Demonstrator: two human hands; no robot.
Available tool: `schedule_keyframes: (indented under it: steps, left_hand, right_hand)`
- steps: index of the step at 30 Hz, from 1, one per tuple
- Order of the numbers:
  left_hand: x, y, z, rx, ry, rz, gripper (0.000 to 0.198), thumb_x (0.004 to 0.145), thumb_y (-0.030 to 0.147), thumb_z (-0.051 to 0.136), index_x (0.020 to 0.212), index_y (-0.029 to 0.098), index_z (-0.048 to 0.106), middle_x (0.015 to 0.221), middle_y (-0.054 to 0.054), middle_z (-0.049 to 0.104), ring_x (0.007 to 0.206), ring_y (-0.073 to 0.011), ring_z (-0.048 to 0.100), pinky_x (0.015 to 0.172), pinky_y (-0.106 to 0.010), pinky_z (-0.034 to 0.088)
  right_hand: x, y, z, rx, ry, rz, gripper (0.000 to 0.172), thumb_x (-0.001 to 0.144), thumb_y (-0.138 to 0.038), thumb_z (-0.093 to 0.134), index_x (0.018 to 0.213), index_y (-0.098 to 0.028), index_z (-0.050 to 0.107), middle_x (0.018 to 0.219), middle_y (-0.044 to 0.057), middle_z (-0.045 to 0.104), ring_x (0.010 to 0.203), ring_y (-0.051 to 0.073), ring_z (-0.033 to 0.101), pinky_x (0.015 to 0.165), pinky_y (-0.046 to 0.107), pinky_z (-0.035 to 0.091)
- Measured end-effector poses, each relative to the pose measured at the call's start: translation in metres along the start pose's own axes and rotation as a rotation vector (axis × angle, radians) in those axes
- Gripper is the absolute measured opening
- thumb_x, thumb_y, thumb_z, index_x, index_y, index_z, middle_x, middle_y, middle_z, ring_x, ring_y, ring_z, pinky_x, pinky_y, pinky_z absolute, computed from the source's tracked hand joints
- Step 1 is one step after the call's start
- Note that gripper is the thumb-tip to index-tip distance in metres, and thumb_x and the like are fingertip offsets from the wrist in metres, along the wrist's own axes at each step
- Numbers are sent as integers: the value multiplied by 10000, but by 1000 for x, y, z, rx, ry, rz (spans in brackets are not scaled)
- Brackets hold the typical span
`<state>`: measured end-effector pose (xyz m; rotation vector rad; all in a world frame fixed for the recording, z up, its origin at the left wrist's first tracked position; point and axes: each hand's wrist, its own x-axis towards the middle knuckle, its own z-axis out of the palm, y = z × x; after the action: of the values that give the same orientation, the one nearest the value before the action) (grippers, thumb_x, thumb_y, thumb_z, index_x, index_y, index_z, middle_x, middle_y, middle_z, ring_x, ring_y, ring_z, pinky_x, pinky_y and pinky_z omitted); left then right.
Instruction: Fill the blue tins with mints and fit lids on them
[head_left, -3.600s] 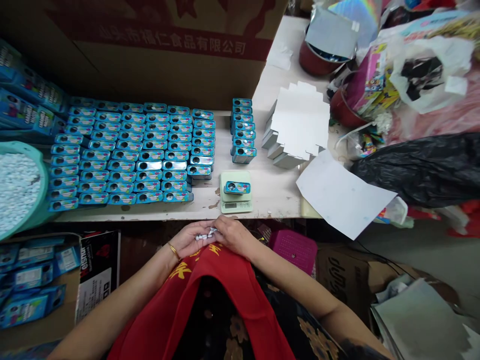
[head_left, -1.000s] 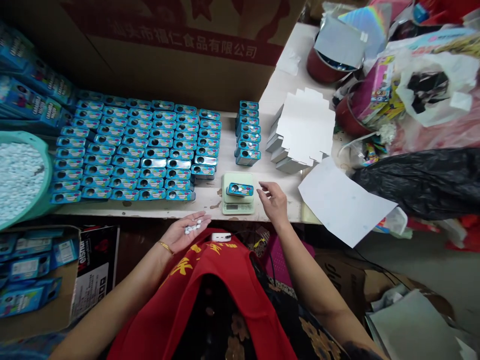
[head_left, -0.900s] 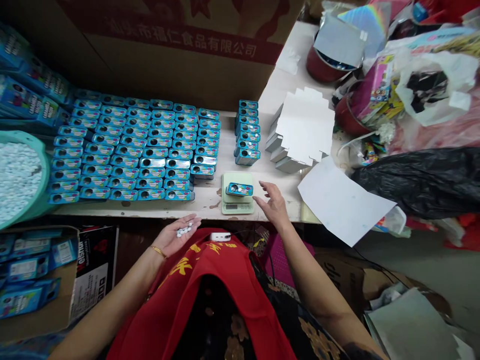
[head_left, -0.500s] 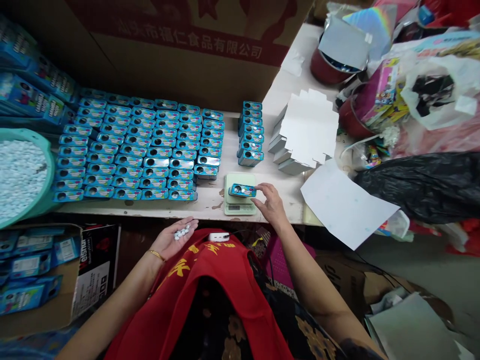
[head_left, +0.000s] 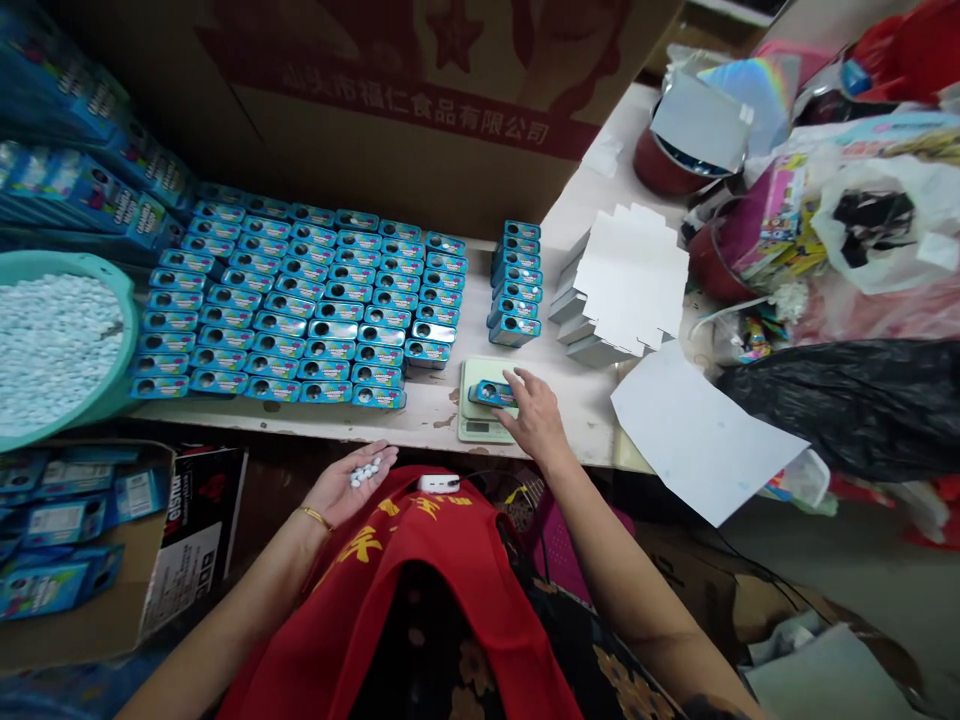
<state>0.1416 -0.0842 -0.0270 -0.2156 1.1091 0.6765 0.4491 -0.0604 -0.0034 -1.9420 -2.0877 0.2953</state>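
My left hand (head_left: 346, 484) is cupped palm up below the table edge, holding several small white candies (head_left: 365, 471). My right hand (head_left: 532, 413) rests on a small blue tin (head_left: 489, 393) that sits on a pale green scale (head_left: 480, 410); its fingers close on the tin's right end. To the left of the scale, many identical blue tins (head_left: 300, 300) stand in rows. A shorter stack of tins (head_left: 514, 285) stands just behind the scale.
A teal basin of white candies (head_left: 52, 345) sits at far left. A big cardboard box (head_left: 390, 100) backs the table. White folded cartons (head_left: 626, 285), a loose white sheet (head_left: 697, 430), a black bag (head_left: 847, 400) and red bowls (head_left: 671, 165) crowd the right. A box of blue packs (head_left: 60, 540) stands lower left.
My two hands were together over my lap; the right one has reached out to the scale and closed on the tin. The left stays cupped with the candies. The view has shifted slightly.
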Motion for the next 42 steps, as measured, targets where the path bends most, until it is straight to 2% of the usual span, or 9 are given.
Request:
schedule_keyframes:
  steps: [5, 10, 13, 16, 19, 24, 30, 38, 42]
  left_hand:
    - [-3, 2, -9, 6, 8, 27, 408, 714, -34, 450, 1107, 65, 498, 963, -163, 623, 864, -195, 617, 724, -233, 524]
    - [-9, 6, -15, 9, 20, 55, 417, 711, -23, 467, 1116, 71, 494, 997, -167, 612, 881, -199, 611, 735, -235, 521]
    - [-10, 6, -17, 2, 24, 50, 453, 719, -20, 457, 1160, 83, 466, 1022, -165, 606, 890, -197, 609, 743, -234, 518]
    - [-9, 4, -18, 1, 37, 37, 483, 723, -18, 452, 1194, 88, 434, 1042, -168, 599, 907, -197, 603, 750, -238, 516]
    - [-7, -1, -16, 28, 61, 40, 473, 715, -18, 473, 1179, 70, 437, 1040, -178, 597, 909, -203, 602, 748, -245, 515]
    - [-5, -6, 1, 43, 41, 50, 371, 738, 20, 492, 1108, 51, 480, 994, -180, 614, 872, -206, 615, 734, -265, 519]
    - [-3, -10, 17, 35, 16, 29, 287, 743, 14, 483, 1027, 27, 516, 945, -186, 625, 865, -207, 616, 718, -259, 519]
    - [-4, -15, 30, 73, -2, 4, 252, 742, 19, 486, 986, 30, 547, 925, -179, 631, 840, -205, 623, 703, -255, 525]
    - [-8, -14, 34, 71, -9, 10, 233, 753, 30, 481, 972, 37, 559, 911, -169, 638, 815, -194, 628, 694, -251, 526]
  right_hand:
    - [18, -16, 9, 19, -134, -114, 350, 789, -276, 500, 1122, -172, 480, 1005, 97, 550, 898, 234, 454, 753, 352, 421]
    - [50, -72, 47, 36, -129, -200, 380, 790, -254, 506, 1151, -144, 460, 1061, 115, 522, 939, 233, 442, 791, 355, 417]
    - [62, -82, 67, 46, -117, -206, 387, 777, -247, 535, 1148, -160, 469, 1073, 111, 512, 937, 224, 443, 789, 354, 416]
    - [69, -55, 62, 84, -3, -201, 324, 798, -279, 509, 1105, -175, 509, 1051, 95, 516, 940, 210, 442, 800, 340, 405]
    - [80, -4, 40, 5, 214, 10, 247, 829, -261, 447, 1033, -181, 559, 1029, 89, 514, 950, 213, 427, 822, 346, 371]
    - [105, 57, 30, -228, 114, 119, 227, 790, -198, 482, 978, -214, 607, 1078, 94, 509, 937, 236, 415, 774, 347, 347]
    - [107, 57, 43, -91, 88, 64, 378, 826, -111, 335, 1157, -199, 495, 1079, 78, 519, 917, 185, 448, 728, 284, 360]
    - [114, 50, 22, -329, -54, 63, 210, 825, -222, 417, 837, -180, 622, 1013, 91, 493, 896, 214, 393, 689, 317, 294]
    - [91, 40, -3, -386, -51, -82, 221, 827, -176, 388, 758, -165, 598, 917, 88, 499, 844, 207, 382, 661, 324, 257]
